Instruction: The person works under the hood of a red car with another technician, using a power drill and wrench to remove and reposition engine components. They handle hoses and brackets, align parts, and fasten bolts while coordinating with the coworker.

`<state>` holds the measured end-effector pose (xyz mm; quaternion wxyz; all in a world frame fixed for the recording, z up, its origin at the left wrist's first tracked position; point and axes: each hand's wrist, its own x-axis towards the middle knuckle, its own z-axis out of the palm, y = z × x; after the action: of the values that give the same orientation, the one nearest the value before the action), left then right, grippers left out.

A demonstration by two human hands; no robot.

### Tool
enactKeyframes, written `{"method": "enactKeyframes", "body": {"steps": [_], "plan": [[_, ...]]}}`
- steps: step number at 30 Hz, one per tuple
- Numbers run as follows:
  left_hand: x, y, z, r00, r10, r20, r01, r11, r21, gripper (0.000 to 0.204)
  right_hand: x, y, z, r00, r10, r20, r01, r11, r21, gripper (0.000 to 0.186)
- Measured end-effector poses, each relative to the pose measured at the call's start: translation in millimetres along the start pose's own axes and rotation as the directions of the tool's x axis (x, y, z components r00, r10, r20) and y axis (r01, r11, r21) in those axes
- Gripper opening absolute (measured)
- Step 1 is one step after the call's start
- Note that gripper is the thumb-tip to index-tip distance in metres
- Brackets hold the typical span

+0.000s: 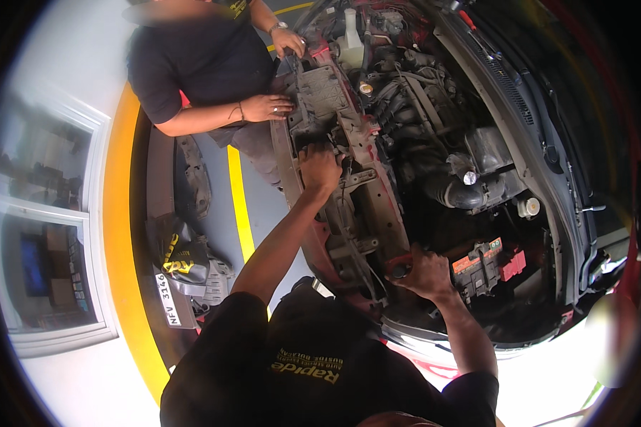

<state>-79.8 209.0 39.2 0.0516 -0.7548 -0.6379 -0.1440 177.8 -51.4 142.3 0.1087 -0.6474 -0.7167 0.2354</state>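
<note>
car repair workshop: engine (pixel 413 92) exposed in stripped front of red car (pixel 370 146); red-handled tool (pixel 468 20) lying on it; yellow line (pixel 238 203) painted on grey floor (pixel 267 210).

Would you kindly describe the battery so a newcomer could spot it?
Find the open engine bay, then the person's right hand at its near side. Just right of that hand sits the battery, set apart from its dark neighbours by an orange label and a bright red piece at its right end.
</note>
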Motion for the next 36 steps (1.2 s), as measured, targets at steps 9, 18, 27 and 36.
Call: {"method": "enactKeyframes", "body": {"steps": [9,18,27,36], "plan": [[-26,3,-1,0.975,-0.102,-0.198,0.053,0.970,-0.239,0.053,-1,7,9,1.000,-0.026,0.004,0.026,0.997,-0.077,0.064],[-71,-39,4,0.909,-0.395,0.133,0.314,0.438,-0.843,0.086,-19,-5,33,0.990,0.080,-0.115,-0.101,0.977,-0.186,0.071],[-73,-13,58,0.874,-0.342,0.345,0.449,0.296,-0.843,0.137,-7,-6,34,0.999,0.046,0.018,-0.044,0.992,-0.121,0.063],[-84,-44,24,0.940,-0.155,0.305,0.341,0.366,-0.866,0.126,-18,-18,38,0.988,0.153,-0.010,-0.154,0.988,-0.024,0.052]]}}
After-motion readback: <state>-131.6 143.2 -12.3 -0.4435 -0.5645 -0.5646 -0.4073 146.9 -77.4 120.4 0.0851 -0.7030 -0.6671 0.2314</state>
